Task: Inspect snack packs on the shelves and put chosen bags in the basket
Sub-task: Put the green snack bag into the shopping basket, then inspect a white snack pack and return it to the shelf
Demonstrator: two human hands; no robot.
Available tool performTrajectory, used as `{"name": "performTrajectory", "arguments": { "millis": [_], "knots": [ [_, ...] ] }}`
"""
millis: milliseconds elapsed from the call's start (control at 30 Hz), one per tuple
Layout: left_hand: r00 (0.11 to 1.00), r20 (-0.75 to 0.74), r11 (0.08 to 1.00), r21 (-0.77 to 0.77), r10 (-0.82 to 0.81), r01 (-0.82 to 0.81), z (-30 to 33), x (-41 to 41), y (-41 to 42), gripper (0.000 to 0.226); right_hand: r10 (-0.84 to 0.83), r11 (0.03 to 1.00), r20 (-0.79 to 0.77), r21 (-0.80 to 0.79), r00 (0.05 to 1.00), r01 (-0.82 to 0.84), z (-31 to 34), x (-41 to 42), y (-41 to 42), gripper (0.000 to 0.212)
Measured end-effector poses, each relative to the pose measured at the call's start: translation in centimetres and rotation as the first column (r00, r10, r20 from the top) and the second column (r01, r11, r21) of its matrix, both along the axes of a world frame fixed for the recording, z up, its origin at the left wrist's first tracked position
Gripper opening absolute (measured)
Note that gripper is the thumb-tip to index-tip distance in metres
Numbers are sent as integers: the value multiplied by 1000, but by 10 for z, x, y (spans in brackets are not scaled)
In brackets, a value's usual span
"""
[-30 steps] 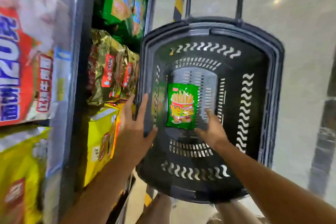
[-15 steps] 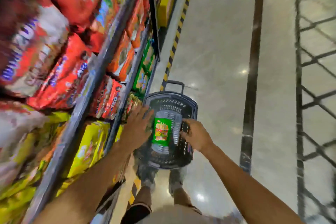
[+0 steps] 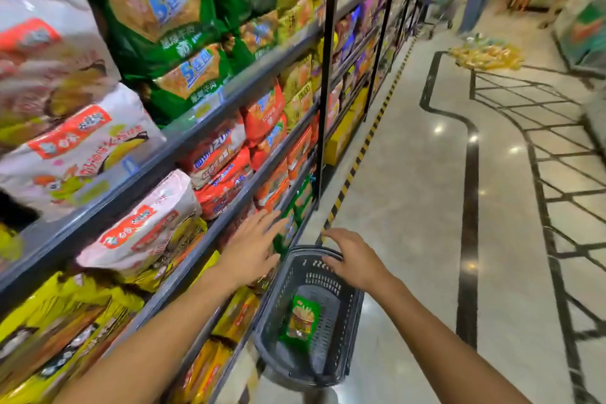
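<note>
A dark plastic basket (image 3: pixel 352 311) stands on the floor beside the shelves. One green snack bag with a fries picture (image 3: pixel 303 320) lies flat on its bottom. My left hand (image 3: pixel 254 248) is stretched out with straight fingers in front of the lower shelf edge, holding nothing. My right hand (image 3: pixel 352 257) hovers over the far rim of the basket with loosely bent fingers and holds nothing. Shelves on the left carry green packs (image 3: pixel 170 20), red and orange packs (image 3: pixel 226 157), pink-white packs (image 3: pixel 144 226) and yellow packs (image 3: pixel 59 328).
A long shelf unit (image 3: pixel 229 95) runs along the left, with black uprights (image 3: pixel 326 75). A yellow-black striped strip (image 3: pixel 357 157) marks the floor at its foot. The tiled aisle (image 3: pixel 410 207) stretches ahead; a low heap of yellow goods (image 3: pixel 485 57) lies far off.
The view has risen from the basket to the aisle. Both hands have left the green bag's sides and lifted; the bag stays in the basket.
</note>
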State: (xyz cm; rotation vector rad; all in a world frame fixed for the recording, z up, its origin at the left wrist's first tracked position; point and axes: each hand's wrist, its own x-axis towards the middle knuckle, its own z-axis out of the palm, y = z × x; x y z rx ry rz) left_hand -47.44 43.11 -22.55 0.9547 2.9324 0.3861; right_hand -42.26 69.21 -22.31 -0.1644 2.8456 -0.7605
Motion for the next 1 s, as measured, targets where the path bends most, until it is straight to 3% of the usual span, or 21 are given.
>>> {"name": "performTrajectory", "arguments": {
  "millis": [233,533,733,833,1000],
  "knots": [
    [998,-57,999,-39,22,-24,41,64,-68,78,80,995,-111,61,991,-74,52,51,-61,59],
    [966,-148,972,-71,212,-224,87,188,-154,76,330,944,-173,80,928,-320,94,106,-146,69],
    [875,-209,874,-131,438,-468,117,304,-212,67,638,765,-268,106,722,-636,116,141,-226,67],
    [777,-223,763,-164,588,-625,129,382,-230,74,742,643,-328,101,585,-759,127,176,-265,66],
    [614,-234,573,-225,753,-788,139,519,-251,68,833,436,-419,93,362,-895,142,254,-322,65]
  ]
}}
